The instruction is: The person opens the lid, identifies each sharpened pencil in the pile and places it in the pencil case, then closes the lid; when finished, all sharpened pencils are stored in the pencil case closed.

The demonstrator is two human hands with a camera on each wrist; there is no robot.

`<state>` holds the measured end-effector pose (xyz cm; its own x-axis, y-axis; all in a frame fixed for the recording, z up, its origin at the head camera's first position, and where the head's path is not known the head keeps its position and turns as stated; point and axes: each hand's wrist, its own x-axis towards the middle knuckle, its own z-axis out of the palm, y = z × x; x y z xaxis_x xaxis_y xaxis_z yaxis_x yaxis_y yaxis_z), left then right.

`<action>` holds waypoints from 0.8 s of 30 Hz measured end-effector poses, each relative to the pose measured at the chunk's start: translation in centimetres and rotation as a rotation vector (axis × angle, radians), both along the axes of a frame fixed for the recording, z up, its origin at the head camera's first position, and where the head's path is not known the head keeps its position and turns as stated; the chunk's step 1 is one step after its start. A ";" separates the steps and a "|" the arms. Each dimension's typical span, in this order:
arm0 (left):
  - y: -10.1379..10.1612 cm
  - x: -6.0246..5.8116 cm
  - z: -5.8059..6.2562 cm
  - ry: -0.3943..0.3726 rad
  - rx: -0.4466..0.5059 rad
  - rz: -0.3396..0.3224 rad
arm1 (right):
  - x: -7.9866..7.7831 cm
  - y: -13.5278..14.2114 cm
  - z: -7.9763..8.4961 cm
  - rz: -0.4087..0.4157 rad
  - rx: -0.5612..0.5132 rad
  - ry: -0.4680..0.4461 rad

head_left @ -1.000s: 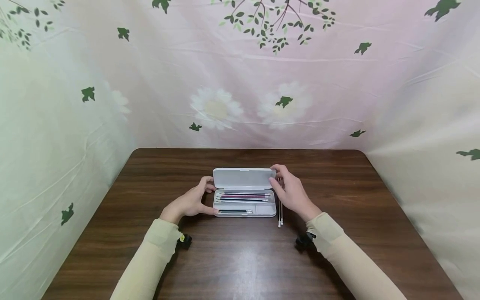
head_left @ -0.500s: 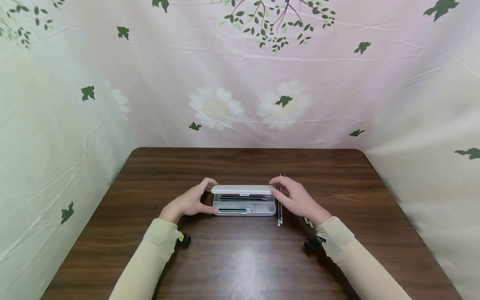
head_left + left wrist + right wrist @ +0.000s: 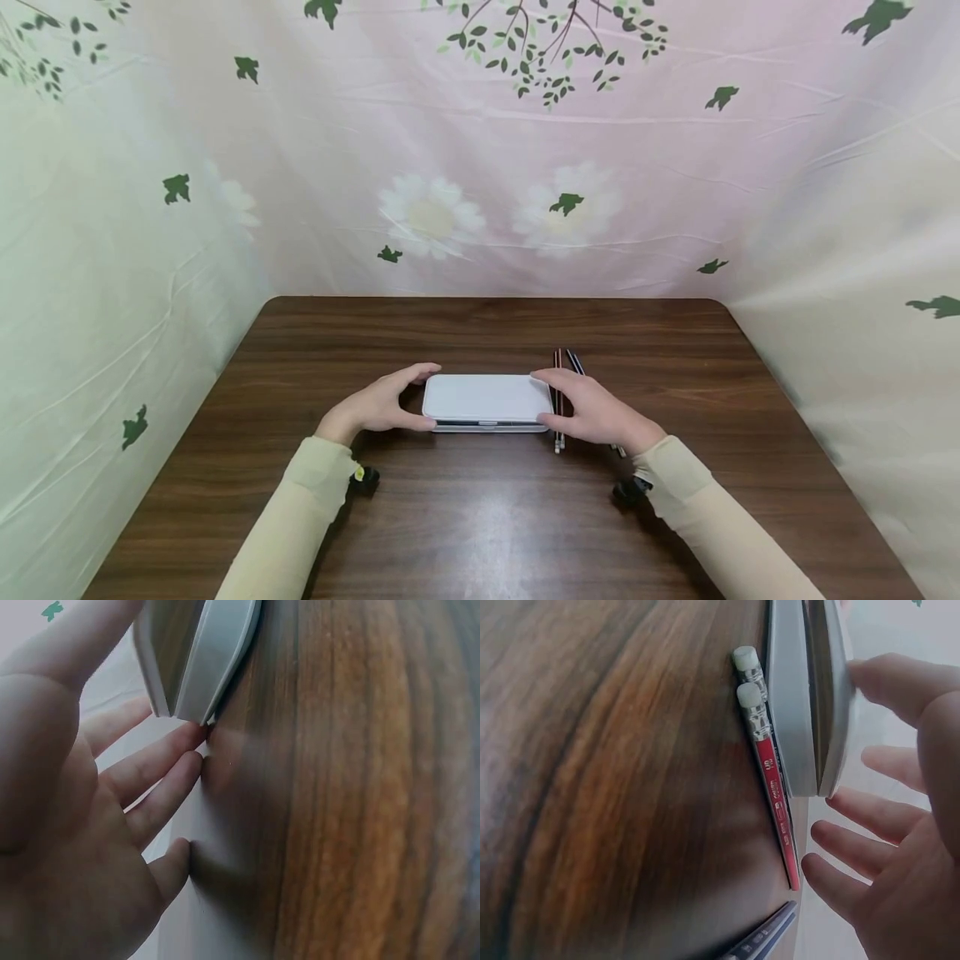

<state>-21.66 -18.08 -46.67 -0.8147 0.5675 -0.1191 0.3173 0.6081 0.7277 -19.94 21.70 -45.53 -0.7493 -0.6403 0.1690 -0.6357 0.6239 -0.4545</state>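
A white pencil case lies on the table with its lid lowered; a narrow dark gap shows along the front, and its contents are hidden. At its left end, my left hand has the thumb by the front corner and the fingers at the back corner, fairly straight in the left wrist view. My right hand spreads over the right end, thumb touching the lid's front edge and a finger by its back corner. Beside that end, below the hand, lie a red pencil and a darker one, both with white erasers.
Further right, dark pencils lie slanted, partly under the right hand. The brown wood-grain table extends to a patterned cloth backdrop. A small black camera sits at the right wrist.
The lid has swung from upright down onto the case, covering the pencils inside. My right hand has followed it forward and down, its thumb now at the front. The left hand has barely moved.
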 end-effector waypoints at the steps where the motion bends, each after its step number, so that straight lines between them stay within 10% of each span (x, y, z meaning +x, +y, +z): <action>1: 0.0 0.0 -0.1 0.006 -0.005 -0.003 | 0.0 -0.1 0.0 -0.002 0.012 -0.001; 24: 0.4 0.0 0.1 0.016 -0.038 0.000 | 0.2 -0.6 0.1 -0.044 0.067 -0.037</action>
